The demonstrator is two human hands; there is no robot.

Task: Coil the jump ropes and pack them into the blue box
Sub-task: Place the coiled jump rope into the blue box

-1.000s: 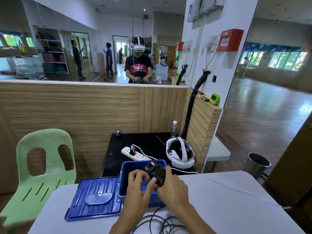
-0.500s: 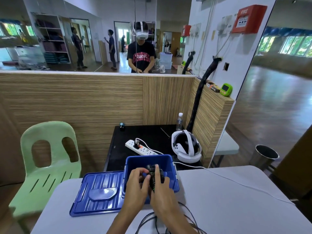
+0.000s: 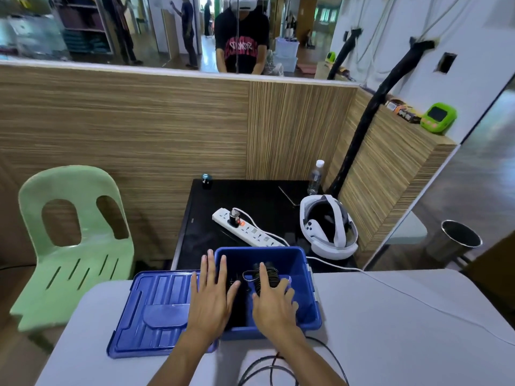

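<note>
- Head view looked down at a white table (image 3: 390, 338) with a blue box (image 3: 309, 319) on it, near the six o'clock side of the picture.
- The box was open, and its blue lid (image 3: 156, 310) lay flat on the table, touching the box at nine o'clock.
- The left hand (image 3: 213, 299) was held flat over the nine o'clock edge of the box, with its fingers straight and spread apart, and it held nothing.
- The right hand (image 3: 274, 305) reached into the box, with its fingers bent over the black handles (image 3: 269, 274) of a jump rope.
- I could not tell if those fingers squeezed the handles or only lay on top of them.
- The handles sat inside the box, near the middle, with a small loop of black cord beside them.
- Another jump rope (image 3: 276, 369) lay in loose black loops on the table at six o'clock from the box, under the right arm.
- At twelve o'clock from the box stood a low black table (image 3: 250, 196).
- A white power strip (image 3: 248, 229), a white headset (image 3: 328, 227) and a water bottle (image 3: 315, 178) sat on that black table.
- A green chair (image 3: 72, 246) stood at nine o'clock, well apart from the box.
- A metal bin (image 3: 457, 240) stood on the floor at three o'clock.
</note>
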